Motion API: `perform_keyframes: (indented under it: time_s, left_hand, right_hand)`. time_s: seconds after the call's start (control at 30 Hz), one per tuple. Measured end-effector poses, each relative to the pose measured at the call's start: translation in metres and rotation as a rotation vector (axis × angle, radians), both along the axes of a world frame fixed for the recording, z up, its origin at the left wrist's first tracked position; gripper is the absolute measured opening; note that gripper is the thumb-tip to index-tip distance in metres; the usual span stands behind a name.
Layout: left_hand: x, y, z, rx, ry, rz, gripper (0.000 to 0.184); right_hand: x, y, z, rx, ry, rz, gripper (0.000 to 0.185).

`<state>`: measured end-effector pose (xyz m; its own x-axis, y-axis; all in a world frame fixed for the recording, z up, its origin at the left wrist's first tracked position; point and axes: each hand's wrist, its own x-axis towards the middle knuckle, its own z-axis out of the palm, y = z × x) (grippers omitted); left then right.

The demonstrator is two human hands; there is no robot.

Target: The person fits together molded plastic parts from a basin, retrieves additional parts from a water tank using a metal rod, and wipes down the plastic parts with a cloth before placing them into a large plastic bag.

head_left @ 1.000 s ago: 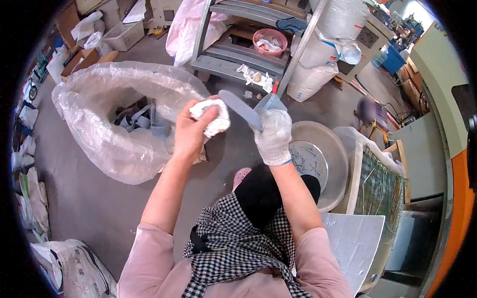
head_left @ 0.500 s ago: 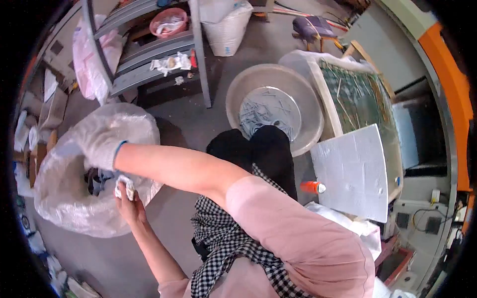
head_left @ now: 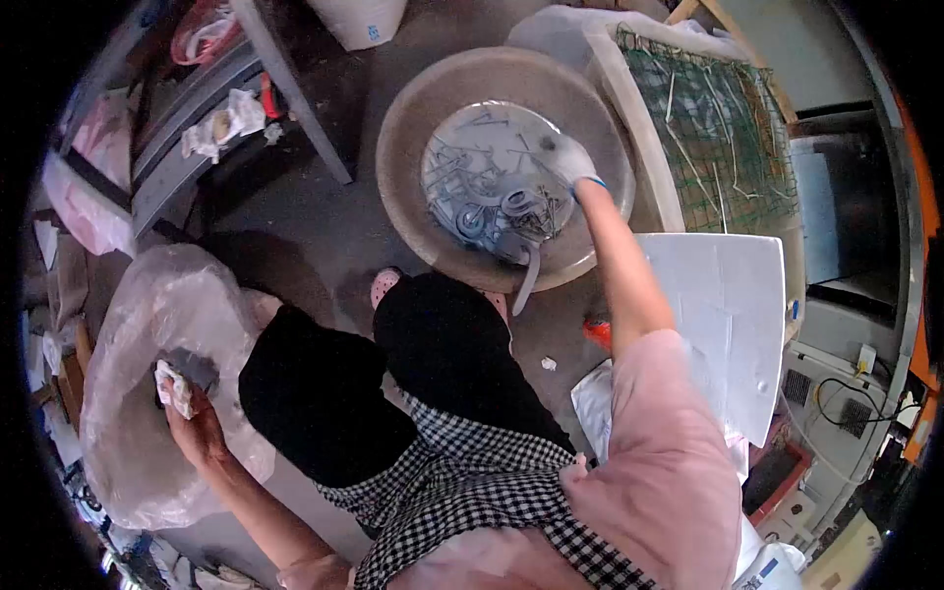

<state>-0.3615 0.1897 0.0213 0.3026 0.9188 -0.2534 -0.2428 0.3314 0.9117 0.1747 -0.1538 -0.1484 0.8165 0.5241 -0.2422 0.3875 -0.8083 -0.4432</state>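
My left hand (head_left: 197, 431), bare, is closed round a crumpled white cloth (head_left: 175, 389) above the opening of a clear plastic bag (head_left: 123, 452) at the left. Dark grey pieces show dimly inside the bag. My right hand (head_left: 564, 160), in a white glove, reaches over the right part of a wide metal basin (head_left: 405, 147); its fingers are too blurred to read. Thin grey sticks and ring-shaped grey parts (head_left: 472, 218) lie in the basin. A curved grey piece (head_left: 529, 279) hangs over its near rim.
A metal step rack (head_left: 295, 93) stands at the upper left. Right of the basin are a green mesh (head_left: 688, 128) in a frame and a white board (head_left: 723, 324). A red can (head_left: 597, 331) lies beside my right forearm. A white scrap (head_left: 549, 364) lies on the floor.
My right hand has gone from the bag to the basin, and the flat grey piece it held earlier no longer shows in it. My left hand keeps the cloth. The view has turned toward the basin.
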Motion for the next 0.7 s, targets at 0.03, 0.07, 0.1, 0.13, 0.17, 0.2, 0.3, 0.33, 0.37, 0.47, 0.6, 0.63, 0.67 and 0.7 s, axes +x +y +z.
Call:
perform_keyframes:
  time_s: [0.03, 0.07, 0.1, 0.13, 0.17, 0.2, 0.3, 0.33, 0.37, 0.47, 0.6, 0.63, 0.67, 0.7]
  left_hand:
    - [0.022, 0.000, 0.003, 0.011, 0.088, 0.056, 0.025]
    - [0.034, 0.004, 0.004, -0.016, 0.103, 0.043, 0.024]
    - [0.049, 0.007, 0.002, -0.023, 0.120, 0.038, 0.024]
    - [0.065, 0.008, 0.000, -0.004, 0.201, 0.047, 0.024]
    - [0.081, 0.006, 0.001, 0.014, 0.286, 0.058, 0.023]
    - [0.096, 0.005, 0.000, 0.025, 0.351, 0.075, 0.023]
    - [0.121, 0.001, -0.001, 0.034, 0.356, 0.036, 0.024]
    - [0.116, 0.005, -0.005, 0.048, 0.340, -0.024, 0.025]
    - [0.109, 0.009, -0.014, 0.153, 0.464, -0.006, 0.026]
    - [0.119, -0.007, -0.017, 0.191, 0.622, -0.069, 0.029]
    - [0.125, -0.018, -0.019, 0.164, 0.594, -0.107, 0.030]
    - [0.123, -0.018, -0.021, 0.156, 0.564, -0.106, 0.029]
    - [0.121, -0.017, -0.020, 0.146, 0.532, -0.121, 0.028]
    - [0.120, -0.016, -0.017, 0.145, 0.515, -0.125, 0.027]
  right_hand:
    - [0.006, -0.022, -0.026, -0.004, 0.014, -0.048, 0.043]
    - [0.009, -0.033, -0.053, -0.013, 0.031, -0.053, 0.043]
    - [0.009, -0.042, -0.077, -0.141, 0.032, 0.034, 0.043]
    - [0.008, -0.044, -0.090, -0.266, 0.032, 0.125, 0.042]
    - [0.006, -0.044, -0.102, -0.270, 0.053, 0.127, 0.042]
    - [-0.001, -0.036, -0.109, -0.286, 0.043, 0.213, 0.040]
    - [-0.044, 0.000, -0.095, -0.248, 0.018, 0.358, 0.024]
    - [-0.055, 0.009, -0.102, -0.238, 0.105, 0.406, 0.021]
    - [-0.074, 0.018, -0.108, -0.234, 0.095, 0.409, 0.020]
    - [-0.125, 0.043, -0.143, -0.284, -0.003, 0.438, 0.018]
    - [-0.138, 0.071, -0.176, -0.299, -0.008, 0.341, 0.019]
    - [-0.139, 0.073, -0.180, -0.296, -0.013, 0.345, 0.019]
    - [-0.141, 0.076, -0.184, -0.273, 0.019, 0.250, 0.019]
    - [-0.142, 0.080, -0.181, -0.249, 0.053, 0.156, 0.019]
